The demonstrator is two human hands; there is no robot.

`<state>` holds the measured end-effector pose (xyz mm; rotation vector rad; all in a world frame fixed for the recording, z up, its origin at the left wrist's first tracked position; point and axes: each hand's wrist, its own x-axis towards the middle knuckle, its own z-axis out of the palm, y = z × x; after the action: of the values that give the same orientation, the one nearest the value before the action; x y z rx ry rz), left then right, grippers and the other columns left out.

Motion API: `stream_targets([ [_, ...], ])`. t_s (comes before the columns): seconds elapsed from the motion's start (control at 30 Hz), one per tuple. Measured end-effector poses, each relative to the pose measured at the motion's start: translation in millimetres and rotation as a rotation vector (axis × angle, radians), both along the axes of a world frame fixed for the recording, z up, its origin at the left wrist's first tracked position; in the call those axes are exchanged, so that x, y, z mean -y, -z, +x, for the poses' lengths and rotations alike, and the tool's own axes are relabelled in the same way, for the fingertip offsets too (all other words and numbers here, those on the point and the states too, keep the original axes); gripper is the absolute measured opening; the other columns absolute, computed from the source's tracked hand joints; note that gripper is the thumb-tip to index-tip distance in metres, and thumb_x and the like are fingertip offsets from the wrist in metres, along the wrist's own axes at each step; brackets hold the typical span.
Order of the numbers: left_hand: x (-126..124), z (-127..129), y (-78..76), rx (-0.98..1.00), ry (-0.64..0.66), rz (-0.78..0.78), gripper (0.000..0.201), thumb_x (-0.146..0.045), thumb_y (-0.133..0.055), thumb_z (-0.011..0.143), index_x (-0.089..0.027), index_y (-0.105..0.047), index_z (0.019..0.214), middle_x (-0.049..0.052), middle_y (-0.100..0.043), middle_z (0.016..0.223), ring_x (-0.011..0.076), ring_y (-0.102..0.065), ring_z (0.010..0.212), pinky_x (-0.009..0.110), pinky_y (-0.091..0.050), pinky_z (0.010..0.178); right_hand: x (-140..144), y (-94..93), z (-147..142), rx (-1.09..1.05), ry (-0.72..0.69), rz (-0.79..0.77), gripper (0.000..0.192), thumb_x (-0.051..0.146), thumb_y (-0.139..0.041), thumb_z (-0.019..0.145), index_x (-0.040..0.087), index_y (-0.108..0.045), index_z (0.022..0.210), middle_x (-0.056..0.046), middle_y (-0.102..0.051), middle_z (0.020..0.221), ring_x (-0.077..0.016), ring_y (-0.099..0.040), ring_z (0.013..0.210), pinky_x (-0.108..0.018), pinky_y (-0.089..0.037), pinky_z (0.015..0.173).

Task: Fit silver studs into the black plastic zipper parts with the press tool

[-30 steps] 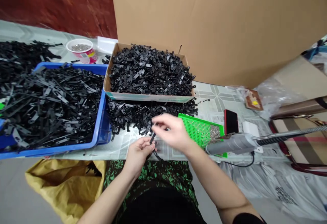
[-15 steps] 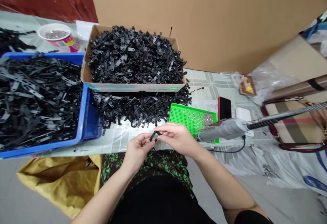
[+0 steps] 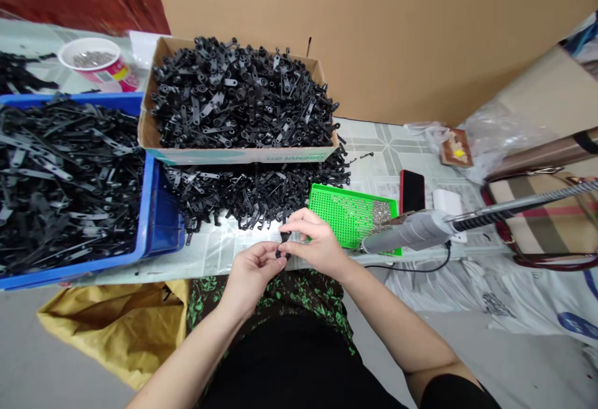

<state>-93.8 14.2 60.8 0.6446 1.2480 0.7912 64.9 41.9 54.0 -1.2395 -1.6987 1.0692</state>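
Note:
My left hand point(image 3: 252, 272) and my right hand point(image 3: 314, 246) meet at the table's front edge, both pinching one small black plastic part point(image 3: 283, 246) between their fingertips. Just beyond them lies a loose heap of black parts point(image 3: 252, 194) on the table. Behind that heap stands a cardboard box point(image 3: 233, 155) piled with more of the same black parts. A green perforated tray point(image 3: 348, 215) with small metal pieces lies right of my right hand.
A blue bin point(image 3: 154, 210) of long black strips sits at the left. A grey electric screwdriver point(image 3: 411, 231) on a flexible shaft hangs at the right, near a red phone point(image 3: 412, 191). A pink cup point(image 3: 96, 63) stands far left; a yellow bag point(image 3: 112, 328) lies below the table.
My right hand came down from the heap to meet my left hand, and both now pinch the small black part together. The view has shifted slightly right and down.

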Motion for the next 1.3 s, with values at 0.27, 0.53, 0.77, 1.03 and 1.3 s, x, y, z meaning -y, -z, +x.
stream_targets([
  [0.27, 0.3, -0.5, -3.0, 0.048, 0.118, -0.047, 0.025, -0.027, -0.083, 0.05, -0.018, -0.075, 0.072, 0.0, -0.069, 0.061, 0.0132, -0.059, 0.059, 0.026, -0.046, 0.061, -1.8, -0.4, 2.9, -0.023, -0.075, -0.181, 0.021, 0.028, -0.076, 0.07, 0.019, -0.07, 0.088, -0.003, -0.06, 0.083, -0.0125, -0.057, 0.073, -0.022, -0.047, 0.054],
  [0.53, -2.7, 23.7, 14.6, -0.037, 0.092, -0.053, 0.016, -0.03, -0.077, 0.054, -0.016, -0.07, 0.053, 0.002, -0.065, 0.051, 0.0094, -0.045, 0.047, 0.023, -0.035, 0.049, 77.3, -23.3, 68.3, 0.24, 0.535, 0.614, 0.018, 0.037, -0.055, 0.089, 0.031, -0.068, 0.098, -0.002, -0.06, 0.066, -0.0161, -0.059, 0.057, -0.034, -0.052, 0.052],
  [0.77, 3.5, 76.5, 35.3, -0.015, 0.063, -0.137, 0.015, -0.029, -0.075, 0.05, -0.015, -0.069, 0.05, 0.003, -0.064, 0.048, 0.0101, -0.046, 0.047, 0.023, -0.033, 0.047, 61.4, -12.9, 125.3, -0.025, 0.457, 0.113, 0.058, 0.051, -0.071, 0.071, 0.024, -0.055, 0.119, -0.007, -0.069, 0.093, -0.0213, -0.068, 0.085, -0.036, -0.058, 0.067],
  [1.03, -8.1, 100.5, 50.7, 0.003, -0.012, -0.197, 0.026, -0.034, -0.082, 0.044, -0.012, -0.07, 0.052, 0.005, -0.066, 0.05, 0.0095, -0.049, 0.046, 0.021, -0.034, 0.046, 0.2, 10.3, 126.3, -0.602, 0.584, 0.223, 0.031, 0.044, -0.068, 0.074, 0.022, -0.058, 0.094, 0.005, -0.062, 0.058, -0.0117, -0.059, 0.049, -0.028, -0.051, 0.05],
  [1.3, -10.5, 100.4, 43.2, -0.007, -0.03, -0.299, 0.031, -0.033, -0.086, 0.037, -0.014, -0.073, 0.057, 0.006, -0.07, 0.054, 0.0125, -0.059, 0.05, 0.022, -0.042, 0.05, -48.5, 46.7, 126.9, -0.681, 0.698, 0.336, 0.049, 0.062, -0.063, 0.071, 0.019, -0.056, 0.093, 0.009, -0.053, 0.047, -0.0082, -0.046, 0.033, -0.023, -0.039, 0.036],
])
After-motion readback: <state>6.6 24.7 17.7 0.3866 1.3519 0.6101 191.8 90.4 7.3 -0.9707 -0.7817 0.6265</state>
